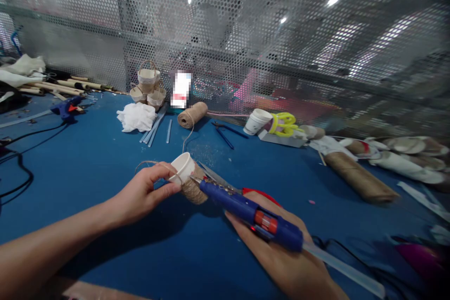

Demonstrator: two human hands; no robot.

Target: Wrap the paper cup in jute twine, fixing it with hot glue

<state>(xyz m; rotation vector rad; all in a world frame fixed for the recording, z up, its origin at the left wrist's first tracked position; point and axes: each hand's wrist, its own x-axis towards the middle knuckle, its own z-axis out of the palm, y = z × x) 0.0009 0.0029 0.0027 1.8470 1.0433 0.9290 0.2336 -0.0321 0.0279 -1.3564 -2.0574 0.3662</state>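
Observation:
My left hand (154, 186) is closed on a small white paper cup (183, 165), its fingers at the rim and side. Twine wraps the cup's lower part, and a strand runs from it to a twine roll (194, 115) behind. My right hand (277, 239) grips a blue hot glue gun (242, 204), with a long clear glue stick (346, 267) in its back end. The gun's nozzle touches or nearly touches the cup by the edge of the twine. Scissors with red handles (262, 193) lie partly hidden behind the gun.
Around the blue table (105, 164) lie a white tissue (137, 117), loose glue sticks (153, 126), blue-handled pliers (228, 135) and another glue gun (66, 108). Small twine baskets (149, 82) stand at the back. Fabric rolls (358, 176) lie right, before a perforated metal panel (225, 33).

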